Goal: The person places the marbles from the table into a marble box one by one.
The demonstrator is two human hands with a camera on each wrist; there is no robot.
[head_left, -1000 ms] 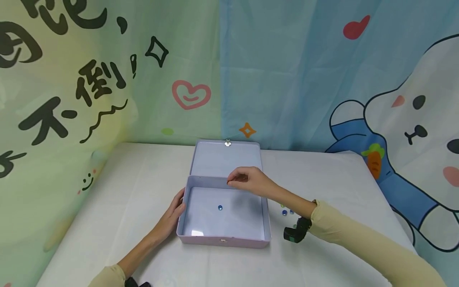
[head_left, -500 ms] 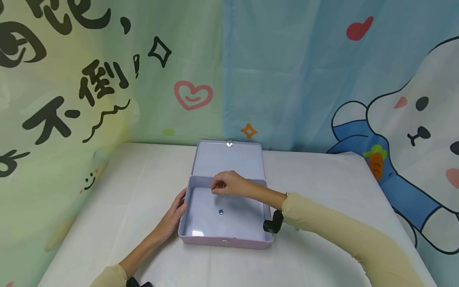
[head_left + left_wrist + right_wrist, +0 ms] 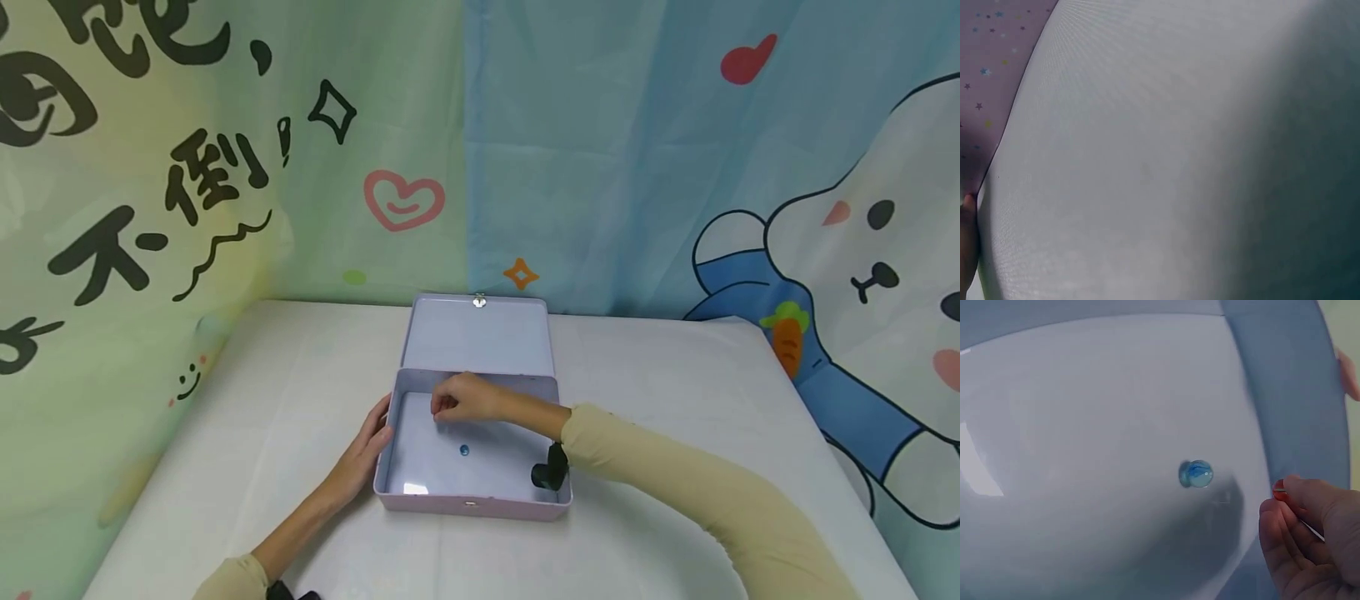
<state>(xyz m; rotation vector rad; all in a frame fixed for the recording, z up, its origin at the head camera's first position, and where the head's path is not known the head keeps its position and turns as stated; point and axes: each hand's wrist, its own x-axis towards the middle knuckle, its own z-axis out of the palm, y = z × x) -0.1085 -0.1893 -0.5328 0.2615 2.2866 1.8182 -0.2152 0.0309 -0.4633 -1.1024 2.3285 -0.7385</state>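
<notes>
My right hand is inside the open lilac box, over the left back part of its floor. In the right wrist view, its thumb and fingertips pinch a small red marble, near the box's side wall. A clear marble with a blue swirl lies on the box floor; the head view has it below the hand. My left hand rests against the outside of the box's left wall, its fingers reaching along it. Only a finger of it shows in the left wrist view, beside the star-patterned side.
The box's lid lies back toward the curtain, its metal clasp at the far edge. A white cloth covers the table. A printed curtain hangs behind. The right sleeve crosses the box's right wall.
My right hand has moved left and lower into the box with the red marble. The sleeve now covers the marbles seen on the table to the right. My left hand stays at the box.
</notes>
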